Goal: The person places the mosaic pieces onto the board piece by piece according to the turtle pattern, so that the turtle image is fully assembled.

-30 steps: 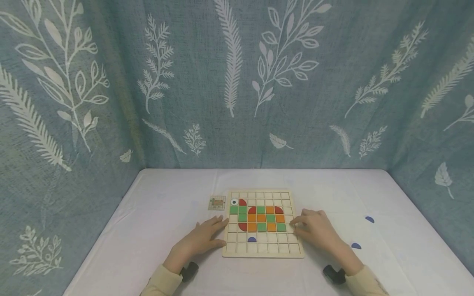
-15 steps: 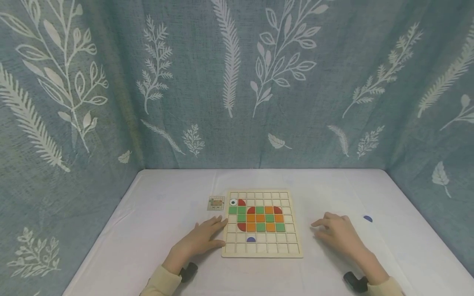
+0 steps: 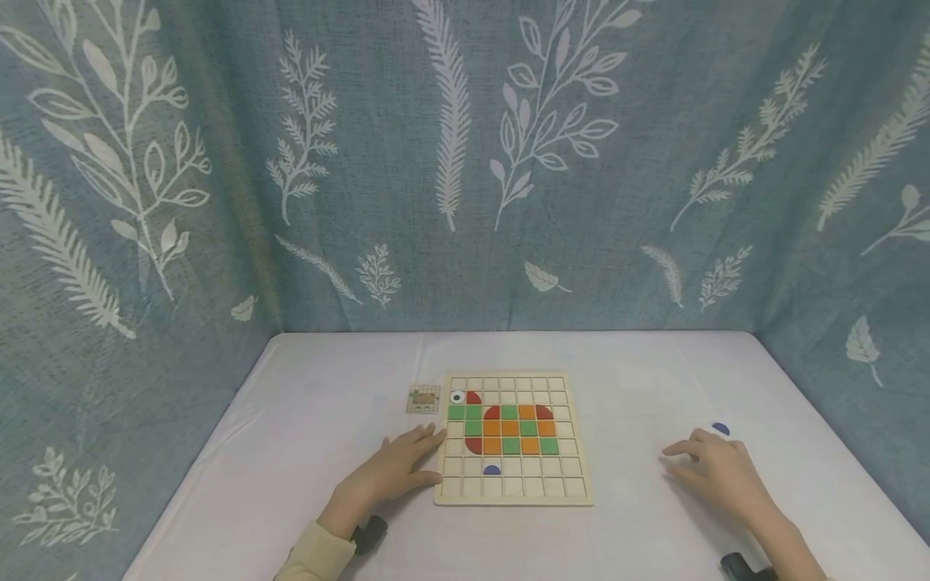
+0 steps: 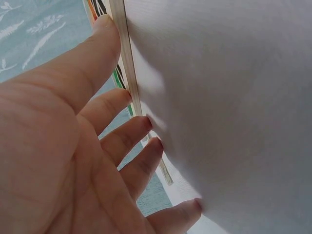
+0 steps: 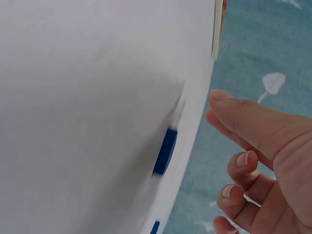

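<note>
A wooden grid board (image 3: 514,488) lies mid-table, with green, orange and red pieces forming an animal figure and a white eye tile (image 3: 457,397). Below the figure sits a blue half-circle piece (image 3: 492,470) on the board. My left hand (image 3: 395,468) rests at the board's left edge, fingers extended; in the left wrist view the thumb and fingertips touch its side. To the right of the board, my right hand (image 3: 722,476) hovers with loosely bent fingers and holds nothing. The right wrist view shows a blue piece (image 5: 165,151) on the cloth near those fingers, apart from them.
Another blue half-circle piece (image 3: 721,428) lies just beyond my right hand. A small pattern card (image 3: 423,399) lies left of the board. The table has a white cloth (image 3: 334,363), and a leaf-printed blue-green curtain (image 3: 400,161) hangs behind and at both sides.
My right hand has left the board's right edge and moved right across the cloth, now covering the nearer blue half-circle in the head view. My left hand stays put.
</note>
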`<action>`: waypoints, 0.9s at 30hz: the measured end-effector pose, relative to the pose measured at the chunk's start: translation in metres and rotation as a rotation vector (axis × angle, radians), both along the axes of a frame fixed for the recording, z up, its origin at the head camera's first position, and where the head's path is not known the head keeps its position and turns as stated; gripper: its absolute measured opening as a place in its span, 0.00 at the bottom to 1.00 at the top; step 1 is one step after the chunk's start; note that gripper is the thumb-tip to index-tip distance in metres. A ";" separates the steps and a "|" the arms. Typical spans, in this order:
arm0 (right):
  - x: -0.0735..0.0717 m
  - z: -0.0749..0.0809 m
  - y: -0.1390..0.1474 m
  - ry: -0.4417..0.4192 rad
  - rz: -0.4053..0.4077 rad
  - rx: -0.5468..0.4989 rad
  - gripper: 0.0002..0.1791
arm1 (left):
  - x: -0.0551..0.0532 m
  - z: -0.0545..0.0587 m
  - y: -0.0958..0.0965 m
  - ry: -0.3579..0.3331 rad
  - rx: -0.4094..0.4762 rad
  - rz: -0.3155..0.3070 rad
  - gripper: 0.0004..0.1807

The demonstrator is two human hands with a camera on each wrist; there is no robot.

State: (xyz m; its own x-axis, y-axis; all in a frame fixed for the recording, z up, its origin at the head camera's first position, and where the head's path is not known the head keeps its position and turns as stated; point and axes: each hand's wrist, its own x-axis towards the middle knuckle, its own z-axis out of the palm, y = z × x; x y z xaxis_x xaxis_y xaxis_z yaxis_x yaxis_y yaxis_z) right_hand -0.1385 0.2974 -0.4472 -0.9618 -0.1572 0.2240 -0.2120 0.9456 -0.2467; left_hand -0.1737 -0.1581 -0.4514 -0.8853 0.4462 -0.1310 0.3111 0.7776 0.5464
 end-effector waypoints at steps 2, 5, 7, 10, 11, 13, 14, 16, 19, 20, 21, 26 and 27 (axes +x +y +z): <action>0.003 0.002 0.005 0.009 -0.006 0.002 0.11 | 0.000 0.000 0.000 0.002 0.004 -0.006 0.38; 0.007 0.004 0.013 0.020 -0.010 0.009 0.10 | 0.000 -0.001 -0.001 -0.015 0.010 0.004 0.38; 0.011 0.005 0.017 0.021 -0.010 0.005 0.10 | -0.001 -0.002 -0.001 -0.019 0.009 0.006 0.38; 0.015 0.006 0.023 0.003 -0.023 -0.004 0.09 | -0.001 -0.002 0.000 -0.023 0.001 0.012 0.38; 0.016 0.006 0.025 -0.008 -0.025 -0.005 0.08 | -0.001 -0.002 0.000 -0.023 0.000 0.013 0.38; 0.018 0.007 0.027 -0.036 -0.032 -0.006 0.08 | -0.001 -0.001 0.001 -0.024 -0.001 0.014 0.37; 0.018 0.007 0.028 -0.046 -0.035 -0.001 0.07 | -0.001 -0.001 0.001 -0.023 0.000 0.014 0.37; 0.019 0.007 0.030 -0.063 -0.037 0.007 0.08 | -0.001 -0.001 0.000 -0.024 0.001 0.015 0.37; 0.020 0.005 0.032 -0.056 -0.027 0.023 0.09 | -0.001 -0.001 0.000 -0.023 -0.001 0.013 0.37; 0.021 0.005 0.032 -0.053 -0.024 0.026 0.09 | -0.001 -0.001 0.000 -0.022 -0.001 0.012 0.37; 0.021 0.004 0.032 -0.050 -0.023 0.028 0.09 | -0.001 -0.001 0.001 -0.023 -0.001 0.013 0.37; 0.022 0.001 0.032 -0.035 -0.018 0.033 0.10 | 0.001 0.002 0.001 -0.023 0.002 0.013 0.38; 0.021 0.001 0.032 -0.035 -0.020 0.034 0.09 | 0.001 0.002 0.001 -0.023 0.002 0.014 0.38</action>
State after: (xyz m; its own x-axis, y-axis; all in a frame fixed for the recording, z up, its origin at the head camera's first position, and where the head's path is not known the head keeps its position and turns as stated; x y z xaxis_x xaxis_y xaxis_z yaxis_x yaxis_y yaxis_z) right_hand -0.1173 0.3289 -0.4461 -0.9720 -0.1448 0.1849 -0.1847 0.9575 -0.2215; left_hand -0.1724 -0.1569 -0.4489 -0.8883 0.4338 -0.1508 0.2871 0.7808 0.5550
